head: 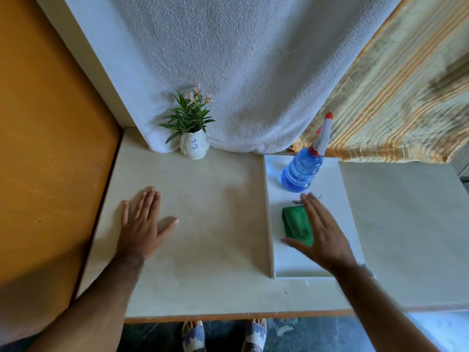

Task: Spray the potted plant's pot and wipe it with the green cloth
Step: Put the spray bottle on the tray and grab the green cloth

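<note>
Green cloth (297, 225) lies folded on a white board (314, 268), partly under the right hand (321, 232), whose fingers (308, 203) stretch flat and together, holding nothing. Just beyond them stands the blue spray bottle (302, 171). Left hand (142, 224) rests palm-down on the surface (203, 237), fingers slightly apart; the potted plant's pot (194, 147) sits well beyond them.

Your right hand (323, 232) covers the green cloth's (297, 222) right edge and part of the tiny unreadable print (295, 201); feet (194, 335) cut off at bottom.
</note>
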`<state>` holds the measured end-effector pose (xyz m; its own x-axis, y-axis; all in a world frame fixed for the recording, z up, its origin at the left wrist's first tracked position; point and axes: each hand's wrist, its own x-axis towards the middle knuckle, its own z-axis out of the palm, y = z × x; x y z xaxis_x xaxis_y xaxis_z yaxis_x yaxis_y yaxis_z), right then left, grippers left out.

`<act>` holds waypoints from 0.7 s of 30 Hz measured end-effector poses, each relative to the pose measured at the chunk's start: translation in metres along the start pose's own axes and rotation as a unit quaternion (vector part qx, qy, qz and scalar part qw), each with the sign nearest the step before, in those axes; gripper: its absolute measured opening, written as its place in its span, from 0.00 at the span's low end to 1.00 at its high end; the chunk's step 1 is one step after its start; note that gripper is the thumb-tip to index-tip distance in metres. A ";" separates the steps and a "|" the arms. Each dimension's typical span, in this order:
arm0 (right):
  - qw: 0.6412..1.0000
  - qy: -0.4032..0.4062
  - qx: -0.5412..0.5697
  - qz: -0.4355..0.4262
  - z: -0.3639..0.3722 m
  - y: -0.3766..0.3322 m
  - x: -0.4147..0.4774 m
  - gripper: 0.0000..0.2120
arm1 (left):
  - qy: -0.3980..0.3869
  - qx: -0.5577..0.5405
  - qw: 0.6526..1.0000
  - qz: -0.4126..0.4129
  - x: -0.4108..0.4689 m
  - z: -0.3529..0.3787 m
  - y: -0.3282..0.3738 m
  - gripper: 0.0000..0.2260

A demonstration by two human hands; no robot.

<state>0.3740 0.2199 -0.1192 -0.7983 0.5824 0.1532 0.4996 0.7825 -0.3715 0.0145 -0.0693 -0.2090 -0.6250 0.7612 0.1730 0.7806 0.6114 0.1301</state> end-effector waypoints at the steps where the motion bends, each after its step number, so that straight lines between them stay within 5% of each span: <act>1: 0.998 -0.039 -0.029 -0.028 0.001 0.005 -0.007 0.53 | -0.002 0.001 1.000 0.000 0.000 0.001 -0.001 0.41; 7: 0.986 -0.124 -0.103 -0.049 0.004 0.023 -0.023 0.50 | 0.005 0.007 1.000 0.002 0.000 0.006 -0.003 0.41; 17: 0.989 -0.066 -0.124 -0.036 0.011 0.006 -0.009 0.34 | 0.031 0.008 0.999 0.009 -0.001 0.006 -0.001 0.40; 21: 0.994 -0.045 -0.090 0.048 0.004 -0.006 -0.002 0.31 | 0.029 0.010 0.999 0.010 -0.001 0.006 -0.001 0.40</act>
<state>0.3716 0.2134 -0.1209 -0.7674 0.6399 0.0391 0.6201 0.7564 -0.2084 0.0143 -0.0696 -0.2147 -0.6073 0.7597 0.2326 0.7923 0.6006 0.1070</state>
